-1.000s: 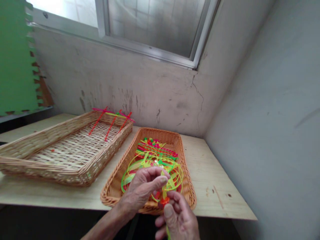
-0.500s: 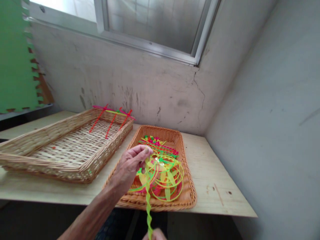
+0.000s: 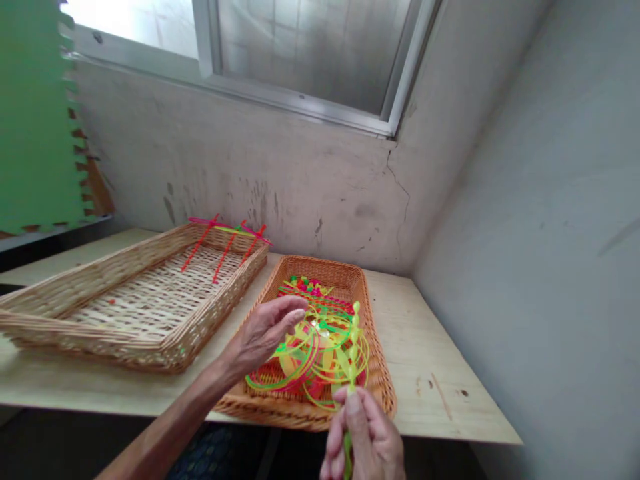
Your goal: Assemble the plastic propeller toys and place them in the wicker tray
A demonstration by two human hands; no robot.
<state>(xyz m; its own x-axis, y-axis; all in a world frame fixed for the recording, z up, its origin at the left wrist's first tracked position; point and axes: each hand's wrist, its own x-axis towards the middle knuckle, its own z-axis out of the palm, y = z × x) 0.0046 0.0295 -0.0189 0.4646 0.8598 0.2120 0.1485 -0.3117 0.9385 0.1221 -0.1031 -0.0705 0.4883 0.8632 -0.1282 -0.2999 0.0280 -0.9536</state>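
Note:
My right hand point(image 3: 365, 433) pinches a yellow-green twisted plastic stick point(image 3: 354, 347), holding it upright over the near edge of the orange-brown basket point(image 3: 384, 373). Its lower end comes out below the fingers. Above the basket's left side, my left hand point(image 3: 273, 327) holds nothing, its thumb and fingers stretched out to the right. Under and beside it lie several ringed plastic propellers point(image 3: 325, 360) in yellow, green and pink. Behind them in the same basket are red and green twisted sticks point(image 3: 345, 303) and a heap of small coloured pieces point(image 3: 310, 287).
A pale wicker basket point(image 3: 170, 347) stands to the left. Across its far right corner rest red twisted sticks point(image 3: 227, 253) with propellers on their ends. Both baskets are on a wooden board point(image 3: 425, 347) against a wall point(image 3: 340, 193) under a window. A green foam mat point(image 3: 37, 120) stands far left.
My left hand has let go of the twisted stick's upper end. My right hand has come up and to the right with the stick, whose top now points upward.

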